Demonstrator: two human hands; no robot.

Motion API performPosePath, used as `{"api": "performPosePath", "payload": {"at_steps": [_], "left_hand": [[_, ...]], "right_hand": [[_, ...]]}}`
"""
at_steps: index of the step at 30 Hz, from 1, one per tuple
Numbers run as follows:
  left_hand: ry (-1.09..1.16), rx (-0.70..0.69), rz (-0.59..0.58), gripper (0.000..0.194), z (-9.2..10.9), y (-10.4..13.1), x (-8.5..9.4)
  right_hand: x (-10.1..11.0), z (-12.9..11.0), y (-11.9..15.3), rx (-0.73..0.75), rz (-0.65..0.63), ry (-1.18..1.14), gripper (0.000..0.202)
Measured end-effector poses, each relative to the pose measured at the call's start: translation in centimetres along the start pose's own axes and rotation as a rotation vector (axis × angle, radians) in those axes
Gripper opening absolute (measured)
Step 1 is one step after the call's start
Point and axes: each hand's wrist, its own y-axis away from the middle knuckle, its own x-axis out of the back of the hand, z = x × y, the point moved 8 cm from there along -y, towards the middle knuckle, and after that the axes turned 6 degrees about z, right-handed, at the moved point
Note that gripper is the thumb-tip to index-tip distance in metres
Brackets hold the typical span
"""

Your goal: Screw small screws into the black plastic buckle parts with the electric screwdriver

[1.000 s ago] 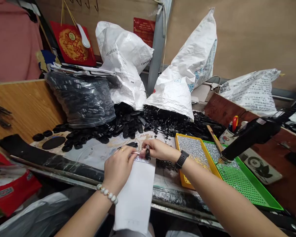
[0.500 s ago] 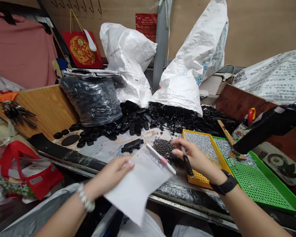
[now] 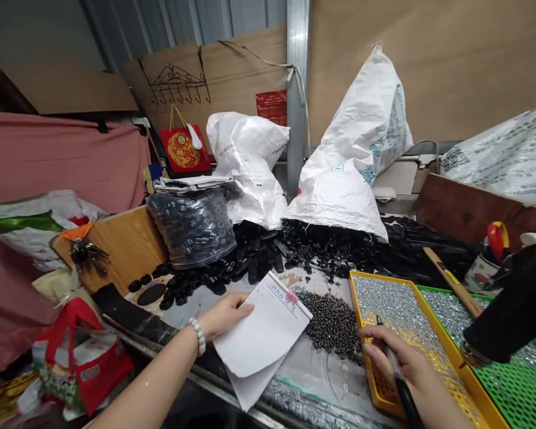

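notepad and pen were each gripped, one to a hand. the left hand pinched the pad by its left side, thumb lying on the top sheet; the pad sat tilted over the front edge of the bench, near the middle of that edge, its lowest corner reaching across it in view. handwriting starting with "888" ran beneath the white strip along its top, with a pink patch beside it. the right hand had closed around the dark pen, above the near left part of a yellow tray; whether it touched the tray could not be told.

dark small parts lay heaped between pad and tray. silvery pieces filled the tray's far end. toward the bench's right end stood a green tray, with a wooden handle lying across its far part and a black tool above it. along the back edge, black parts spread below two white sacks.
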Motion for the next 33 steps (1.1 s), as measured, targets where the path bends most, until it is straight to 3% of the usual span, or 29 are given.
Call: {"api": "performPosePath", "payload": {"at_steps": [3,8,11,14,19,22,28,33], "left_hand": [[0.132,-0.037,0.089,0.041,1.3,0.4,1.5],[0.331,-0.125,0.370,0.018,7.0,-0.2,7.9],[0.364,-0.114,0.457,0.012,9.3,-0.5,9.9],[0.363,-0.039,0.465,0.010,8.4,-0.6,8.7],[0.367,0.115,0.330,0.012,3.3,-0.5,3.3],[0.357,0.172,0.284,0.014,1.3,-0.4,1.6],[0.248,0.187,0.254,0.022,0.0,-0.4,2.2],[0.164,0.134,0.236,0.033,0.2,0.4,2.9]], "right_hand": [[-0.1,-0.2,-0.1,0.007,-0.010,0.001,0.035],[0.2,0.1,0.2,0.033,0.033,0.012,0.030],[0.4,-0.3,0.4,0.100,0.074,0.010,0.023],[0.5,-1.1,0.4,0.166,0.080,0.028,0.018],[0.3,-2.0,0.4,0.176,0.014,0.078,0.017],[0.1,-2.0,0.5,0.168,-0.024,0.111,0.018],[0.1,-2.2,0.5,0.214,0.000,0.107,0.017],[0.3,-2.6,0.7,0.278,0.053,0.111,0.014]]}}
